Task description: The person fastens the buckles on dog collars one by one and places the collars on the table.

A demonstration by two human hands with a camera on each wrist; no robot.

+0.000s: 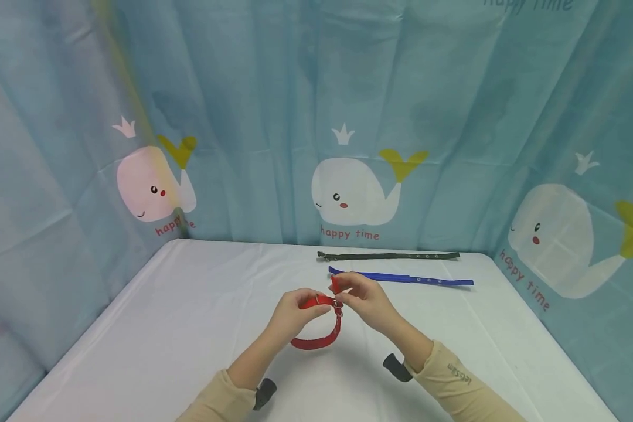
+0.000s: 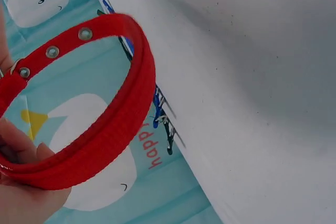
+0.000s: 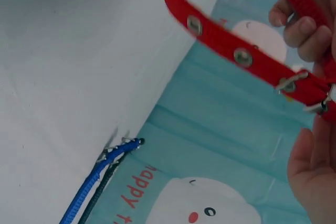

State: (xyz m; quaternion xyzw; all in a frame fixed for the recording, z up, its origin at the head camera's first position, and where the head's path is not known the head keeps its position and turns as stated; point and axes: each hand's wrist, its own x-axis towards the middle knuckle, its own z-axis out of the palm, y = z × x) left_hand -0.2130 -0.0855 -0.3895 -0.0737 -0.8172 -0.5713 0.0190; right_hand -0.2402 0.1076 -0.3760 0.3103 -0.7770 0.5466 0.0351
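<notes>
A red pet collar (image 1: 316, 343), bent into a loop, is held up above the white table by both hands. On the left, my left hand (image 1: 295, 313) pinches the strap between thumb and fingers beside the metal buckle (image 1: 339, 304). My right hand (image 1: 368, 300) pinches the strap's red end just past that buckle. Metal-rimmed eyelets run along the collar (image 3: 220, 40) in the right wrist view, and the strap passes through the buckle frame (image 3: 315, 106) there. The collar (image 2: 142, 72) shows a doubled, padded band in the left wrist view.
Behind the hands, a blue collar (image 1: 427, 280) and a dark green collar (image 1: 385, 256) lie stretched out on the white table (image 1: 190, 310). A blue curtain (image 1: 264, 193) printed with whales stands along the table's back and sides.
</notes>
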